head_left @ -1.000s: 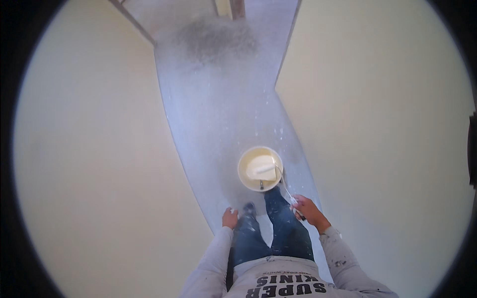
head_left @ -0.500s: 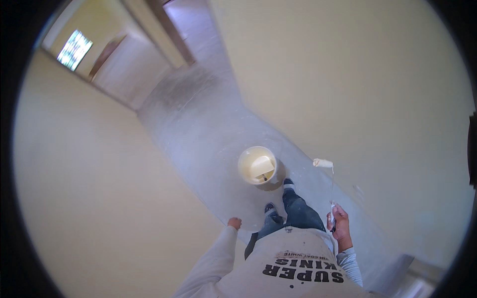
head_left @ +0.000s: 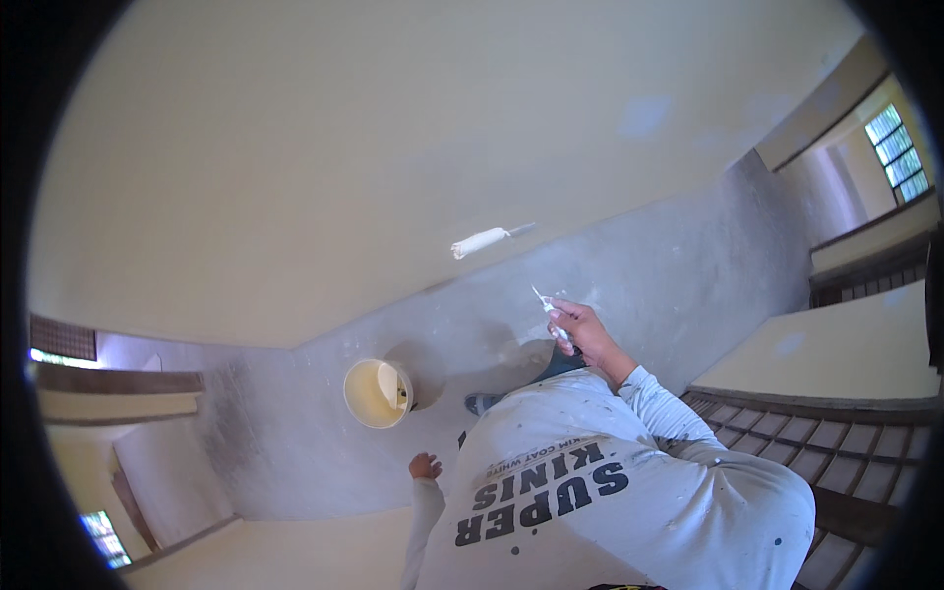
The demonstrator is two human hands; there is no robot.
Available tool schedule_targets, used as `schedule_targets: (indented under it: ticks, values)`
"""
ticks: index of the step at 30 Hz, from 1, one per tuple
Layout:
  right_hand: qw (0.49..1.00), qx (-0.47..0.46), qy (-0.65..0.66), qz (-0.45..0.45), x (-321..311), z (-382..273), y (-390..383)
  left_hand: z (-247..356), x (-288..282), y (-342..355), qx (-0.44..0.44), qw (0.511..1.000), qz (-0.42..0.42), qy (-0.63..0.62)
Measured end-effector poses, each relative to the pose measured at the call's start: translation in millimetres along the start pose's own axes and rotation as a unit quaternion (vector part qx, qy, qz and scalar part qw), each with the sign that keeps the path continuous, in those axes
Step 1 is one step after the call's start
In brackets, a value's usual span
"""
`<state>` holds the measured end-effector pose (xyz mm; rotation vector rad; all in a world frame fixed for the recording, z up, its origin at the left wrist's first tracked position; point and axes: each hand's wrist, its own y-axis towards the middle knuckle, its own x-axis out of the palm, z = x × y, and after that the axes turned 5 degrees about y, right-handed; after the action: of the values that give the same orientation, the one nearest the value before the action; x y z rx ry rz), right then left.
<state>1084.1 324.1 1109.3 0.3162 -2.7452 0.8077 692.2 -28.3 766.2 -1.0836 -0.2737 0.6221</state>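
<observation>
My right hand point(head_left: 582, 339) is wrapped round the handle of a paint roller point(head_left: 480, 243). The roller's cream-coated sleeve is at the lower part of the pale yellow wall point(head_left: 393, 147) ahead; whether it touches the wall I cannot tell. My left hand point(head_left: 425, 466) hangs low at my left side, fingers curled in, with nothing seen in it. On the floor to the left, beyond that hand, stands a round white bucket point(head_left: 348, 403) with cream paint on its inside. A pale flat piece with a dark part, its kind unclear, leans inside the bucket.
A grey, smeared concrete floor point(head_left: 285, 433) runs between the walls. My shoe point(head_left: 482, 403) is on it, right of the bucket. A railing or slatted wooden structure point(head_left: 836, 442) stands at the right. Windows point(head_left: 897, 152) show at the far right and lower left, near openings.
My view has swung right, so the wall now lies ahead and the bucket sits further left. The roller has come up against or near the wall, sleeve pointing left. My right hand still grips it.
</observation>
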Motion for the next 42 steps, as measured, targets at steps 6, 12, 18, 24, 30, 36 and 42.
schedule_targets:
  ticks: [6, 12, 18, 24, 30, 36, 42]
  values:
    - [0.995, -0.008, 0.036, 0.096, -134, -84, -15, 53, 83, -30, -0.008, 0.999, 0.024, 0.033]
    - [0.985, -0.024, 0.008, 0.173, -263, -111, 16, 66, 217, -70, 0.01, 0.998, 0.042, -0.037]
    - [0.978, -0.046, -0.032, 0.201, -345, -181, 49, 3, 308, -101, 0.174, 0.903, -0.085, 0.383]
    - [0.969, -0.111, -0.038, 0.217, -370, -229, 83, -42, 318, -74, 0.236, 0.817, -0.147, 0.505]
    - [0.961, -0.165, -0.08, 0.206, -396, -255, 133, 29, 344, -65, -0.02, 0.993, -0.006, 0.114]
    - [0.964, -0.225, -0.094, 0.106, -464, -256, 186, 59, 451, -157, 0.101, 0.993, 0.058, 0.024]
    - [0.961, -0.223, -0.143, 0.079, -496, -221, 233, -60, 549, -220, 0.001, 0.998, 0.058, -0.009]
